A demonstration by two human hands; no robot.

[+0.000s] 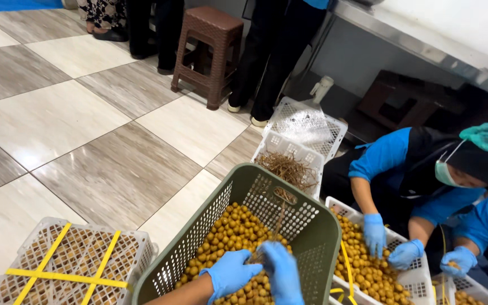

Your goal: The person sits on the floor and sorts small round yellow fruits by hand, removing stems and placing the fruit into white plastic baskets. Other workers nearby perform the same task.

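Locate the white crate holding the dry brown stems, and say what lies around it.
In the head view, the white crate of stems sits on the floor right of centre, just behind the green basket, with an empty white crate behind it.

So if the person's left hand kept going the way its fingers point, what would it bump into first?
The left hand points right, toward the right hand gripping a twig just above the small yellow-brown fruits in the green basket. It would probably meet that hand first, though depth is unclear.
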